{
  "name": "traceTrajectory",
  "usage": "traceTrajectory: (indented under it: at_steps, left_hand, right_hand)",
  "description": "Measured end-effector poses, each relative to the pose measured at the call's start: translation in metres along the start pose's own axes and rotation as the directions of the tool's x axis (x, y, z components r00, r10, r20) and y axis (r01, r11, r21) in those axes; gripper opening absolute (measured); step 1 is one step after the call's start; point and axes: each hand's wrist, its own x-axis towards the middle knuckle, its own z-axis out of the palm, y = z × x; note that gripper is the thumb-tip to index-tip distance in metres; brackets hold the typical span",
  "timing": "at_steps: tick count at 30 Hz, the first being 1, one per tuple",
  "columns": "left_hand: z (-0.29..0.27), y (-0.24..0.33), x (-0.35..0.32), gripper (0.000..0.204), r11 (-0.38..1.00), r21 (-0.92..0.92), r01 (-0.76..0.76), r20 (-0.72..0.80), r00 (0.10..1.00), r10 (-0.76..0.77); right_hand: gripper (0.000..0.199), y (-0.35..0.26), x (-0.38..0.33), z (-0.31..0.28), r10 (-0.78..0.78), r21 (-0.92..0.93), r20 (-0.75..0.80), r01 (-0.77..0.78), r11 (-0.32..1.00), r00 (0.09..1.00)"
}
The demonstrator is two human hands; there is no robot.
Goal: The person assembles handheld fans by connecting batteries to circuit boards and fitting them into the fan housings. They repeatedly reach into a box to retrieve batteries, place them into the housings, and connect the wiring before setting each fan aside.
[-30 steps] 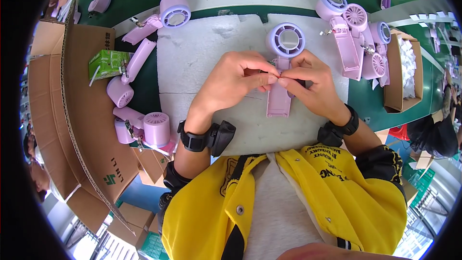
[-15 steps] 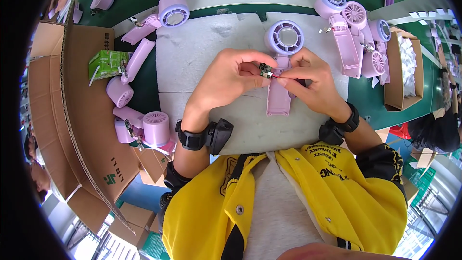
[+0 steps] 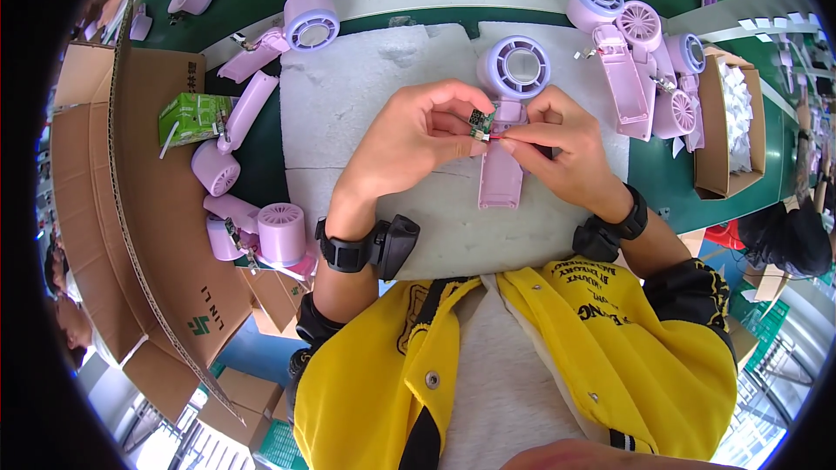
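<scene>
Between the thumb and fingers of my left hand [image 3: 407, 137] is a small green circuit board [image 3: 481, 124], held over an opened handheld fan. My right hand [image 3: 566, 146] pinches a thin red wire [image 3: 497, 137] right at the board's edge; whether its end sits in the board's connector is too small to tell. The fan's purple round head [image 3: 515, 68] points away from me, and its pink open handle shell [image 3: 501, 178] lies toward me under my fingers. My fingertips partly cover the middle of the handle.
White foam sheets [image 3: 348, 78] cover the green table. More pink fans [image 3: 312, 22] lie at the left, and a cluster of fan parts [image 3: 640, 78] at the right. A green carton [image 3: 187, 117] stands beside a big cardboard box [image 3: 165, 209]. A box of white pieces [image 3: 738, 122] is at right.
The circuit board has tilted slightly in my left fingers. Both hands stay almost in place, still at the board and wire.
</scene>
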Motion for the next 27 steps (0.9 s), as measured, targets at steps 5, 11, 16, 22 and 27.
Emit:
traceTrajectory:
  at_steps: [5,11,16,22,27]
  left_hand:
    - [0.000,0.001,0.001,0.037,1.000,0.020,-0.002,-0.017,1.000,0.003]
    - [0.003,-0.002,0.002,0.036,0.999,0.030,-0.014,-0.053,0.998,0.016]
    - [0.007,0.000,-0.001,0.034,0.996,0.067,-0.056,-0.094,0.994,0.062]
    - [0.008,-0.007,0.002,0.039,0.968,0.167,-0.188,-0.052,0.979,0.199]
    - [0.015,-0.006,0.003,0.036,0.944,0.237,-0.230,-0.077,0.964,0.255]
  right_hand:
    - [0.017,0.000,0.000,0.001,-0.049,-0.057,-0.022,0.048,0.997,0.999]
    - [0.018,0.000,0.000,0.000,-0.086,-0.109,-0.047,0.080,0.991,0.995]
    - [0.017,-0.001,0.000,-0.001,-0.042,-0.082,-0.006,0.041,0.996,0.999]
    - [0.023,0.003,-0.001,-0.001,-0.060,-0.063,0.017,0.061,0.996,0.998]
    - [0.030,-0.007,-0.001,0.005,0.090,0.056,-0.082,-0.086,0.995,0.993]
